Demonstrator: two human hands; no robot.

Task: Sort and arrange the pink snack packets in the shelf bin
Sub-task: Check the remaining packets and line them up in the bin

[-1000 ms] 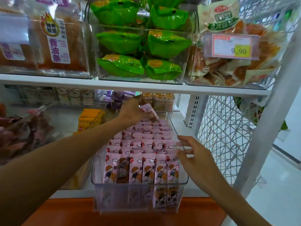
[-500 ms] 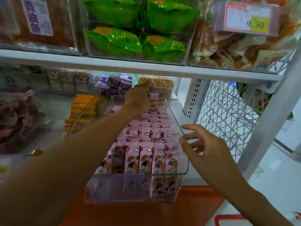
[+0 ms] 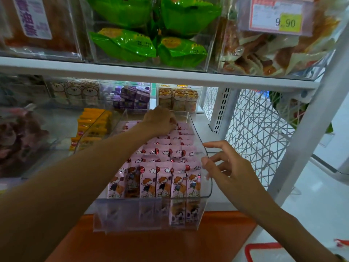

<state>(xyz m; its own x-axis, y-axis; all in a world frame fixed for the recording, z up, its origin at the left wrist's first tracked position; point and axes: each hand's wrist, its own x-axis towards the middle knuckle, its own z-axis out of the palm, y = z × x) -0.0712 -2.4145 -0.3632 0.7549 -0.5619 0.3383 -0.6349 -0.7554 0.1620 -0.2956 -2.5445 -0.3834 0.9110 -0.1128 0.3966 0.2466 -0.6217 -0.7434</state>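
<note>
Pink snack packets (image 3: 166,176) stand in tight rows inside a clear plastic shelf bin (image 3: 206,184) on the lower white shelf (image 3: 213,150), cartoon fronts facing the camera; two more show through the bin's front pocket at its lower right. Left hand (image 3: 160,121) reaches to the far end of the bin, fingers curled down onto the rear row of packets; whether it pinches one cannot be told, the fingertips being hidden. Right hand (image 3: 229,172) sits at the bin's right wall, fingers spread and loosely bent, thumb tip touching the wall's curved edge, holding nothing. Just left of the bin, orange packets (image 3: 90,127) lie stacked in a neighbouring clear bin. Behind, bear-print packets (image 3: 75,90), purple boxes (image 3: 132,97) and cat-print packets (image 3: 178,98) line the back. On the upper shelf: green corn packets (image 3: 151,44) in a clear bin, and a price tag (image 3: 276,16) reading 9.90. A red basket rim (image 3: 264,248) shows at bottom right.
</note>
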